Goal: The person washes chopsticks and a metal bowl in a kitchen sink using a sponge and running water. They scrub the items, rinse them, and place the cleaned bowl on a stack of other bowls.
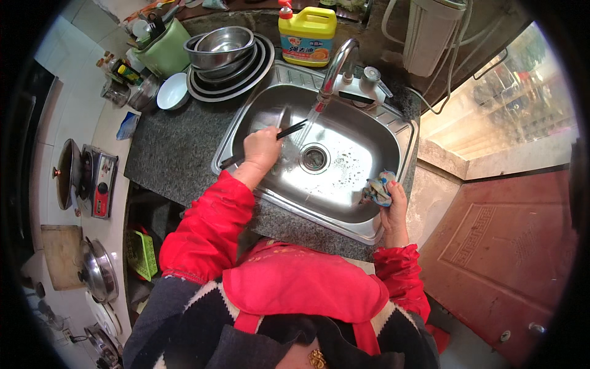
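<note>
My left hand point(262, 148) is closed around a bundle of black chopsticks point(292, 129) above the left half of the stainless steel sink point(299, 193). Their tips reach into the water running from the chrome faucet point(333, 64); the other ends stick out behind the hand. At the sink's right rim, my right hand point(394, 207) grips a crumpled patterned cloth point(380, 189). Between the hands lies the round drain point(315, 157), with small dark specks on the basin floor to its right.
Nested metal bowls point(226, 60) and a white bowl point(173, 91) stand left of the sink. A yellow detergent jug point(307, 39) is behind it, beside the faucet. A water filter housing point(433, 37) with hoses hangs at the upper right. A red door point(502, 258) is at the right.
</note>
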